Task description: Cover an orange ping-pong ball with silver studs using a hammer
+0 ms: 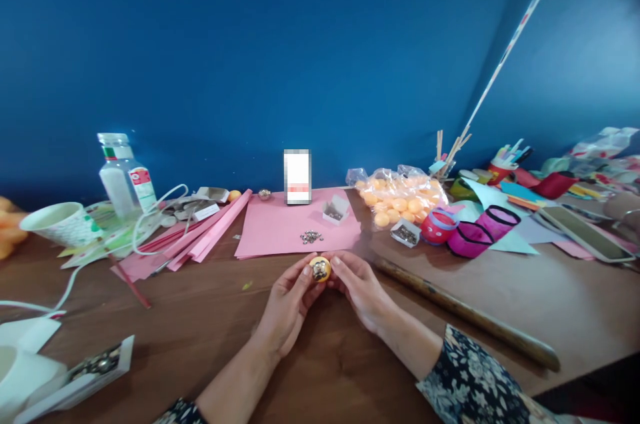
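Observation:
Between my two hands is a small orange ball [320, 269] with shiny metal tacks clustered on the side facing me. My left hand [295, 294] grips it from the left, thumb on its edge. From the right, my right hand [355, 284] pinches it between thumb and fingers. Just beyond the hands, a loose pile of metal tacks [312, 237] lies on stacked pink paper [270, 231]. A small white box [336, 212] with a few tacks stands on that paper, and another box of tacks [405, 235] sits to its right.
A plastic bag of orange balls [400, 201] lies at the back right, near pink and purple felt cups [470, 237]. A long wooden stick [470, 314] slants across the right. On the left stand a glass bottle [123, 177], a paper cup [63, 227] and a white cable [70, 287].

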`<state>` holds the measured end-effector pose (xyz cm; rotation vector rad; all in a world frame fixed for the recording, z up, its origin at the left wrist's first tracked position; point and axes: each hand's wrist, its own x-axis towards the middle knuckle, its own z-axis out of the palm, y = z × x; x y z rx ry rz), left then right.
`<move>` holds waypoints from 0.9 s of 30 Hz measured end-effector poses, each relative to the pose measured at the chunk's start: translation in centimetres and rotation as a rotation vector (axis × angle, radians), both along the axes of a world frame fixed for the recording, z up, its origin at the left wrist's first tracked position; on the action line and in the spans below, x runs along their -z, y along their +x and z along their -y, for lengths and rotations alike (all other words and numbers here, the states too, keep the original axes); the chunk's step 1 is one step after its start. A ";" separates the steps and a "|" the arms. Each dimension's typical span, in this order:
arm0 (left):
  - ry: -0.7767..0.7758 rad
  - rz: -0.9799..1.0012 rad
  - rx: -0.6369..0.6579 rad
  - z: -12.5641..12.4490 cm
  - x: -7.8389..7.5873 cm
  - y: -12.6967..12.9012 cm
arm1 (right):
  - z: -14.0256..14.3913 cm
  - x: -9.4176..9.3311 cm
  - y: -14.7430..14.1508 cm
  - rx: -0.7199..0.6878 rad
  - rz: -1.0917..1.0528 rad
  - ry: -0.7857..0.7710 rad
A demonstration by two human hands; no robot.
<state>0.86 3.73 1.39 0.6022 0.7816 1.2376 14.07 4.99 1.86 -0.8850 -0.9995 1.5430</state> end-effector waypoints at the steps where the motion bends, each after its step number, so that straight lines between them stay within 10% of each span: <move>1: 0.002 0.002 -0.002 0.0 -0.1 0.0 | 0.1 -0.1 0.0 -0.012 0.013 0.019; 27: 0.056 -0.009 0.003 0.1 -0.3 -0.1 | 0.1 -0.3 0.5 -0.066 0.245 0.181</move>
